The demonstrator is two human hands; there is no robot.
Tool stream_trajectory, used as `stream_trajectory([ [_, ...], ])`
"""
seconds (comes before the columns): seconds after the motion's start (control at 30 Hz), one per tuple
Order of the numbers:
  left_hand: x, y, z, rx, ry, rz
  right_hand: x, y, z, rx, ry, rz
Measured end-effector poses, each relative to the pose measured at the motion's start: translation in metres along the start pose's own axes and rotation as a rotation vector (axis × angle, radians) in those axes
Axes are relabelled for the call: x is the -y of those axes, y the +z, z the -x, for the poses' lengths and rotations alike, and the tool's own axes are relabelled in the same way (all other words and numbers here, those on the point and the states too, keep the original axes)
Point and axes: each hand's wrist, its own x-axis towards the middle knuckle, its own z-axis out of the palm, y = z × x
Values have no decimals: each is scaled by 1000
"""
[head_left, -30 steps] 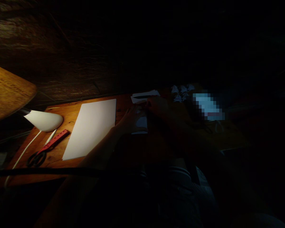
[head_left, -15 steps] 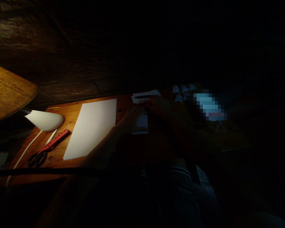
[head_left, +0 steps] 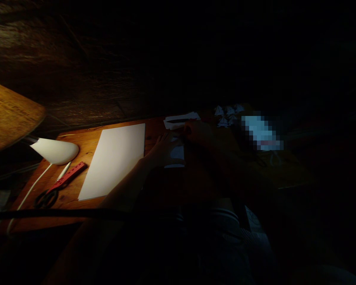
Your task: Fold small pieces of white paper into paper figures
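A small white sheet of paper [head_left: 177, 152] lies on the dim wooden table. My left hand [head_left: 161, 151] rests flat on it with the fingers apart, the thumb along its near side. At the paper's far right corner is my right hand [head_left: 197, 132], its fingers curled together. What they pinch, if anything, is lost in the dark. Just beyond both hands sits a small pile of white paper pieces [head_left: 190, 116], with a slim dark object [head_left: 177, 121] across it.
To the left lie a large stack of white paper [head_left: 115, 158], scissors with black handles and a red cover [head_left: 71, 175], and a white lamp base [head_left: 59, 151] with its cord. Several folded paper shapes [head_left: 223, 121] stand back right, near a blurred bright screen [head_left: 261, 132].
The fingers of my left hand have shifted slightly, showing a little more of the paper's far part. My right hand stays almost in place, and the view has moved very slightly.
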Motion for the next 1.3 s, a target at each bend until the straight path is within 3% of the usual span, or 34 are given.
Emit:
stream_trajectory([
  [0.6,-12,-9,2,-10,82,176,0,-1,-2,14,43,-33],
  [0.87,-14,-13,2,68,151,264,-3,1,-3,-5,31,-49],
  [1.03,-10,-8,3,114,146,353,-2,0,-3,6,25,-54],
  [1.3,-3,3,5,63,220,387,-2,1,-2,-6,16,-44],
])
